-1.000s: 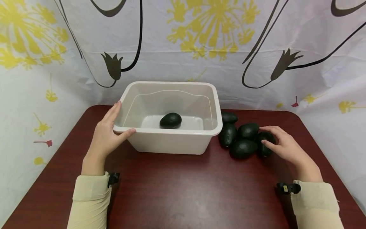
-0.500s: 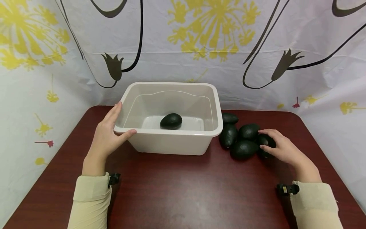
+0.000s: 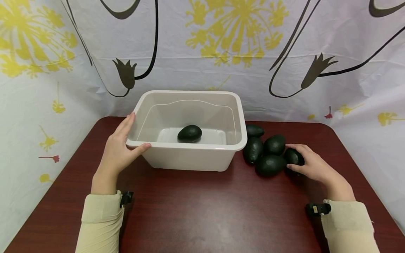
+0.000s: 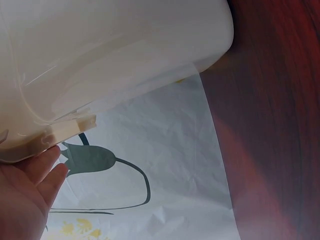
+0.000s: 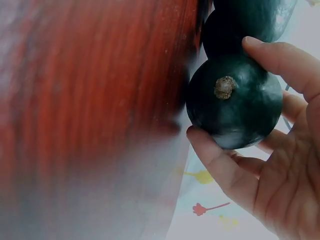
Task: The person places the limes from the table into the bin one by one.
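Right of the tub [image 3: 190, 156], the right hand [image 3: 311, 165] curls around the outermost avocado [image 3: 293, 157] on the surface [image 3: 202, 211], stem end facing the palm; the left hand [image 3: 121, 147] grips the tub's near-left rim.

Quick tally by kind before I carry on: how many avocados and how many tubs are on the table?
Avocados: 6 (1 in the tub, 5 beside it, and gripped by the right hand)
Tub: 1, left hand on its rim
Total: 7
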Motion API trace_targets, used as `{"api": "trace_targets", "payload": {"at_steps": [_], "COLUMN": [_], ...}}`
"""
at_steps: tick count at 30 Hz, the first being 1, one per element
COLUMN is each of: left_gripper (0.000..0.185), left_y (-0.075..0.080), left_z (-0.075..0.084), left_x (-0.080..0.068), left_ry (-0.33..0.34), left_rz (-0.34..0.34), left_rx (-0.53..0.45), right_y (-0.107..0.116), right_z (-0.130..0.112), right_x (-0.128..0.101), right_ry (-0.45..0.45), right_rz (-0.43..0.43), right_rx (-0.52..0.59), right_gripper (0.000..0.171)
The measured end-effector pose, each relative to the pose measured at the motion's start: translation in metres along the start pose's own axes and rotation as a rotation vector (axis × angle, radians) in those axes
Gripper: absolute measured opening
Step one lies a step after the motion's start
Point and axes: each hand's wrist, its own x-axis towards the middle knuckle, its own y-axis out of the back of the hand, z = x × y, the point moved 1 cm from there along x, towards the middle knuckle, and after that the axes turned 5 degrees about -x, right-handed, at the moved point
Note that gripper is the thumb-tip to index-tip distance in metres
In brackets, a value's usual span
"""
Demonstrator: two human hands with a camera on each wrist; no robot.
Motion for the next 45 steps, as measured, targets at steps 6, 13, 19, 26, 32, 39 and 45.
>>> {"api": "trace_targets", "payload": {"at_steps": [6, 13, 19, 26, 32, 39, 45], "left_gripper": [0.095, 0.095, 0.094, 0.094, 0.094, 0.094, 0.094], "left_y": [0.0, 0.0, 0.0, 0.0, 0.0, 0.0, 0.0], "left_z": [-0.001, 0.0, -0.001, 0.0, -0.001, 0.0, 0.0], "left_x": [0.0, 0.0, 0.0, 0.001, 0.002, 0.001, 0.001], "left_ry": [0.001, 0.001, -0.007, -0.003, 0.001, 0.005, 0.003], "left_rz": [0.0, -0.002, 0.008, 0.008, 0.003, -0.005, -0.004], "left_rx": [-0.002, -0.006, -0.004, -0.008, -0.002, -0.007, -0.004], "right_y": [0.001, 0.002, 0.004, 0.006, 0.009, 0.015, 0.02], "right_z": [0.001, 0.001, 0.001, 0.004, 0.003, -0.005, -0.01], "right_x": [-0.001, -0.004, -0.006, -0.009, -0.012, -0.013, -0.015], "right_ry": [-0.011, -0.025, -0.02, -0.008, 0.015, 0.019, 0.028], "right_rz": [-0.023, -0.034, -0.015, 0.051, 0.096, 0.126, 0.154], "right_rx": [0.026, 0.038, 0.049, 0.035, 0.05, 0.066, 0.072], "right_gripper": [0.068, 0.069, 0.069, 0.067, 0.067, 0.066, 0.068]}}
